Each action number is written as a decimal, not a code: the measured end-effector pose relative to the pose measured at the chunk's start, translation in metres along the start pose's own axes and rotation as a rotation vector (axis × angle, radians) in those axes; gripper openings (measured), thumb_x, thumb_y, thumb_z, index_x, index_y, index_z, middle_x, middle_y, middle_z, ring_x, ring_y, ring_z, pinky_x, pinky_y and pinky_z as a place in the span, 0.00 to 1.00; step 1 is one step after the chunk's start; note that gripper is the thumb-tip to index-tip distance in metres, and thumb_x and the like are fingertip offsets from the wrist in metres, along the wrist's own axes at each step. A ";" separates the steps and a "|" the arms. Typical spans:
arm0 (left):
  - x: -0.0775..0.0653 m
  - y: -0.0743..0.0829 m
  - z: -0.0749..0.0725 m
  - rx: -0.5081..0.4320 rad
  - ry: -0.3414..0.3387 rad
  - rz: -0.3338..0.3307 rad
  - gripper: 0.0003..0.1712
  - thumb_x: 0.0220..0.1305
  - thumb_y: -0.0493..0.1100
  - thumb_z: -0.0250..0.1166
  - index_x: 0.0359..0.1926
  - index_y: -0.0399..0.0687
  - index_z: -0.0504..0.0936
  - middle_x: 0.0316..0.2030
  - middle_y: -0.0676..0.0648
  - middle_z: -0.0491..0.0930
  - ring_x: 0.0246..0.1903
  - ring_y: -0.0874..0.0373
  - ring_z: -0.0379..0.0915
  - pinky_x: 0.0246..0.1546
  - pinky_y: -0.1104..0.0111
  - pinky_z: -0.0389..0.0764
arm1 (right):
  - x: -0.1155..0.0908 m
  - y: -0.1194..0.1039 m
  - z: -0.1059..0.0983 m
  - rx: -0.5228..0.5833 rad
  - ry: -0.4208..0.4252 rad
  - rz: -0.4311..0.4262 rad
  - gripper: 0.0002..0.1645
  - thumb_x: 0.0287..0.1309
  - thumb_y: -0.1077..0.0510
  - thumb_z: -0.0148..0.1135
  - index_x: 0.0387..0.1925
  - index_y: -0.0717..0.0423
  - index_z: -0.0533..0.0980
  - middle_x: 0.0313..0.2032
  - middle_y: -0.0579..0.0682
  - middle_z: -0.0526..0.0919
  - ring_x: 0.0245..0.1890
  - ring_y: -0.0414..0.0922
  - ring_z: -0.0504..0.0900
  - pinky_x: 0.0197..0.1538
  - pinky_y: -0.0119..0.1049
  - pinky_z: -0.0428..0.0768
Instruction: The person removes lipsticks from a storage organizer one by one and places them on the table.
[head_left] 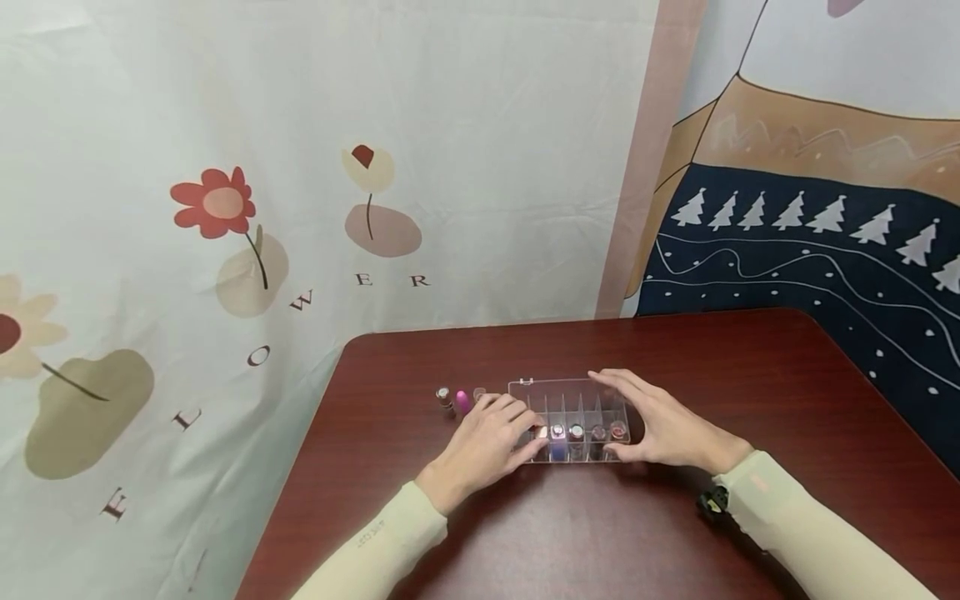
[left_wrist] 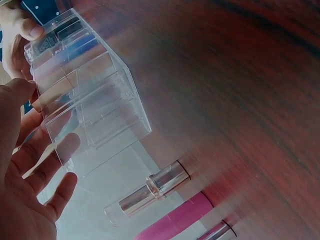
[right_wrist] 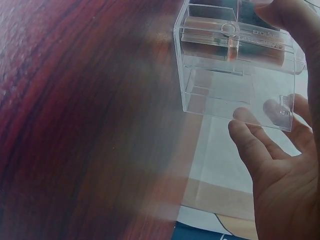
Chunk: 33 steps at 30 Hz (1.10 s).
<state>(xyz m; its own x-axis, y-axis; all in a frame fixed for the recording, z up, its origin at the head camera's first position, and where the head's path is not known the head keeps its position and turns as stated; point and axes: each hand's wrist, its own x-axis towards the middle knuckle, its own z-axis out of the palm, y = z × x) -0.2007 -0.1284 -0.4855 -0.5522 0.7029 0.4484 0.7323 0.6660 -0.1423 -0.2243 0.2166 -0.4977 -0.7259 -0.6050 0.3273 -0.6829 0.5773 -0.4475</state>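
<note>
A clear plastic lipstick organizer (head_left: 570,390) with two rows of compartments stands on the table. In its front row are several lipsticks, including a blue-purple one (head_left: 558,446) and a red-topped one (head_left: 618,431). My left hand (head_left: 483,437) is over the left end, thumb and index finger pinching the top of a copper-coloured lipstick (head_left: 542,432) in the front row; the other fingers partly hide that end. My right hand (head_left: 675,423) holds the organizer's right end, thumb at the front and fingers toward the back. The right wrist view shows these fingers (right_wrist: 245,140) through the clear wall.
Left of the organizer stand three lipsticks: a dark metallic one (head_left: 444,400), a magenta one (head_left: 462,403) and a clear-capped one (head_left: 480,393), partly behind my left hand. The dark red table (head_left: 540,533) meets a printed fabric backdrop (head_left: 487,167) at its far edge.
</note>
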 end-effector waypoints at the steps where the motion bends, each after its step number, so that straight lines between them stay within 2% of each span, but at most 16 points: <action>1: 0.000 0.000 0.000 -0.002 0.001 0.000 0.13 0.81 0.61 0.75 0.53 0.62 0.94 0.45 0.60 0.93 0.51 0.59 0.88 0.59 0.62 0.87 | 0.000 0.000 0.000 0.001 -0.001 0.001 0.70 0.53 0.49 0.94 0.91 0.45 0.64 0.83 0.51 0.74 0.73 0.51 0.86 0.71 0.60 0.91; 12: 0.001 0.002 -0.004 0.009 0.013 -0.005 0.14 0.81 0.61 0.75 0.53 0.61 0.94 0.46 0.61 0.93 0.51 0.59 0.88 0.58 0.63 0.86 | -0.002 -0.001 0.000 0.007 -0.009 0.014 0.70 0.53 0.50 0.94 0.91 0.48 0.64 0.84 0.52 0.73 0.74 0.54 0.85 0.71 0.63 0.90; 20: -0.001 0.000 -0.008 -0.018 0.055 0.015 0.14 0.78 0.56 0.79 0.55 0.58 0.92 0.48 0.58 0.93 0.50 0.59 0.88 0.55 0.62 0.88 | -0.002 -0.001 -0.001 0.001 0.000 0.002 0.69 0.52 0.50 0.94 0.90 0.51 0.65 0.84 0.51 0.74 0.76 0.53 0.84 0.71 0.62 0.90; 26: -0.002 -0.002 -0.009 -0.039 0.077 0.019 0.13 0.79 0.53 0.79 0.56 0.56 0.92 0.47 0.58 0.92 0.47 0.59 0.86 0.52 0.66 0.88 | -0.002 -0.001 -0.001 -0.004 0.001 0.004 0.69 0.51 0.50 0.95 0.90 0.53 0.66 0.83 0.51 0.74 0.76 0.53 0.84 0.72 0.62 0.90; 33: -0.002 -0.002 -0.010 -0.058 0.106 0.018 0.13 0.77 0.51 0.81 0.56 0.55 0.92 0.46 0.56 0.91 0.45 0.61 0.85 0.48 0.69 0.87 | -0.002 -0.001 -0.001 0.000 -0.002 0.008 0.69 0.52 0.50 0.95 0.90 0.51 0.66 0.83 0.51 0.74 0.76 0.54 0.84 0.72 0.62 0.90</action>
<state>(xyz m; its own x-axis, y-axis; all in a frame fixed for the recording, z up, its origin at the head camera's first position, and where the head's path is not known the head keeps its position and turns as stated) -0.1969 -0.1335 -0.4777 -0.4954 0.6826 0.5372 0.7653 0.6356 -0.1018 -0.2223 0.2176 -0.4968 -0.7310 -0.6016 0.3220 -0.6772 0.5821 -0.4500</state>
